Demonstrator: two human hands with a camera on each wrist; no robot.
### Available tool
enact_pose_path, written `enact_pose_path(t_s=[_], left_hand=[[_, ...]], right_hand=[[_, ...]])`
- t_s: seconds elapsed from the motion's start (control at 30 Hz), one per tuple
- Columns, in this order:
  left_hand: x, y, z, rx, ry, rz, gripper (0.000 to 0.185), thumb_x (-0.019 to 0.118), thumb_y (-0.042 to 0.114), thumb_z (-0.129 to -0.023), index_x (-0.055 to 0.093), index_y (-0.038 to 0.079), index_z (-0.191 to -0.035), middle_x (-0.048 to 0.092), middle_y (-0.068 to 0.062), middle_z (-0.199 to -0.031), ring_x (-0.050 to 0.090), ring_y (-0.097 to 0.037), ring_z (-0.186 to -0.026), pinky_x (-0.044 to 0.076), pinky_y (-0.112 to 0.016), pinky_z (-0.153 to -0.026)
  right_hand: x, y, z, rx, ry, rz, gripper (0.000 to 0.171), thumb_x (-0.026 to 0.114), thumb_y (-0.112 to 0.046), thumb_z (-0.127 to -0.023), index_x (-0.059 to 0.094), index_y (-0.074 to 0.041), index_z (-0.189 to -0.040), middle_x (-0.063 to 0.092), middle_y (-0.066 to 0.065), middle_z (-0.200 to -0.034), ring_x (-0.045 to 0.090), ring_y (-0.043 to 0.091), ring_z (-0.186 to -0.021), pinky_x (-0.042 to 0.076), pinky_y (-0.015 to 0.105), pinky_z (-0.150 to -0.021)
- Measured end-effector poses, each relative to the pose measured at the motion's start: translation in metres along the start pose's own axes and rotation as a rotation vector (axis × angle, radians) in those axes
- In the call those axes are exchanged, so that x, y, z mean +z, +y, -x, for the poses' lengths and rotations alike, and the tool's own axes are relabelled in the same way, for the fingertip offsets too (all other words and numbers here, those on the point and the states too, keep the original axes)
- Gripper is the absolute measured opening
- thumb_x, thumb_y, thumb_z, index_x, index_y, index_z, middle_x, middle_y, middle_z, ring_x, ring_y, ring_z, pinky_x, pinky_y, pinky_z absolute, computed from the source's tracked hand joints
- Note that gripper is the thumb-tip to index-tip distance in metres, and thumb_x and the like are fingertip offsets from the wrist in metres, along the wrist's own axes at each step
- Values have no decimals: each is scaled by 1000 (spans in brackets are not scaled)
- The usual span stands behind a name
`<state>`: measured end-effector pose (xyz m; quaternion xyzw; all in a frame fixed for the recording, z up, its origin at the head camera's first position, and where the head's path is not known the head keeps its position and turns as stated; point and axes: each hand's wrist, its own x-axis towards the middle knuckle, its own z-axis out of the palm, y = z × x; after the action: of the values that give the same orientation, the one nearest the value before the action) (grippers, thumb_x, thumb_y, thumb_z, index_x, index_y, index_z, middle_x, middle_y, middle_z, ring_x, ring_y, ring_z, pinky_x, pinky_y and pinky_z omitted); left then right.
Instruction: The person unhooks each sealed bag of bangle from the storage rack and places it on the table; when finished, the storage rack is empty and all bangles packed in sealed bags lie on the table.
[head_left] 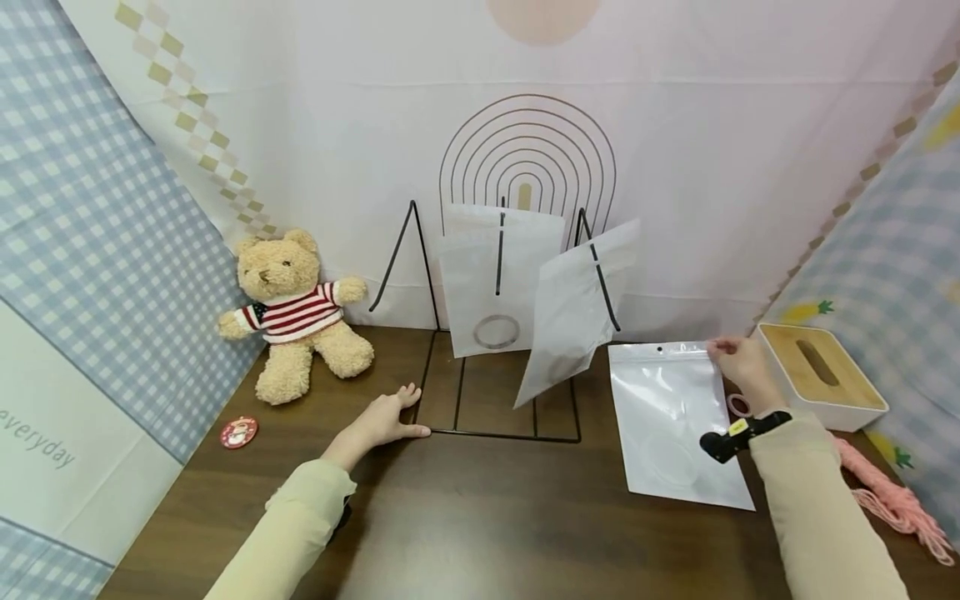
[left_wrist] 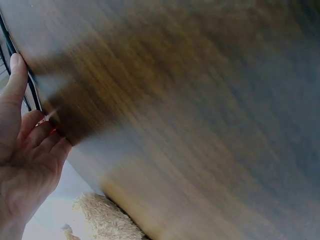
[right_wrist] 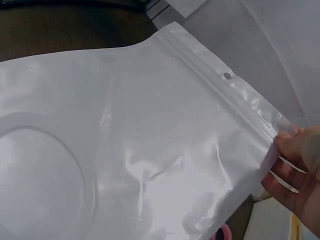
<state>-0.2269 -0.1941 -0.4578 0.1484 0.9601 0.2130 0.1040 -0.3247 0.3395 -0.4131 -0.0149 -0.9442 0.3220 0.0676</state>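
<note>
My right hand (head_left: 742, 367) pinches the upper right corner of a white zip bag (head_left: 652, 417) between thumb and fingers. This bag has a hang hole in its top strip, and a ring-shaped outline (right_wrist: 50, 150) shows through its lower part. My left hand (head_left: 384, 419) rests at the front left corner of a black wire display rack (head_left: 502, 435), thumb by the front bar and fingers spread along the side. Two more white zip bags hang on the rack: one on the middle hook (head_left: 480, 267), the other, turned at an angle, on the right hook (head_left: 573, 308). The left hook (head_left: 393, 254) is bare.
A teddy bear (head_left: 288, 312) in a striped top sits at the back left, near a round red badge (head_left: 238, 432). At right are a white tissue box (head_left: 825, 375) with a wooden lid, a pink ring (head_left: 738, 405) and pink yarn (head_left: 892, 496). Fabric hangs behind the table.
</note>
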Motion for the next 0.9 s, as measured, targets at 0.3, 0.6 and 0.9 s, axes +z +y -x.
enact_pose_path(t_s=[0.3, 0.6, 0.9], left_hand=[[3, 1, 4, -13, 21, 19, 77, 68, 36, -79, 37, -8, -135, 31, -28, -142, 30, -44, -131, 26, -56, -106], [4, -4, 2, -31, 22, 20, 77, 68, 37, -79, 37, -5, -137, 30, -26, -143, 30, -43, -131, 27, -55, -106], [5, -3, -2, -24, 39, 32, 77, 69, 36, -79, 38, -5, -136, 32, -25, -143, 32, -42, -132, 27, -54, -107]], right_hand=[[12, -5, -1, 23, 125, -36, 29, 49, -5, -87, 59, 19, -100, 59, 34, -89, 42, 0, -61, 36, 11, -51], [28, -6, -4, 107, 105, -29, 32, 46, -7, -87, 59, 18, -102, 60, 33, -94, 56, 24, -68, 43, 24, -58], [30, -12, -11, 239, 70, 42, 36, 44, -19, -88, 58, 5, -111, 55, 27, -118, 55, 44, -99, 43, 45, -70]])
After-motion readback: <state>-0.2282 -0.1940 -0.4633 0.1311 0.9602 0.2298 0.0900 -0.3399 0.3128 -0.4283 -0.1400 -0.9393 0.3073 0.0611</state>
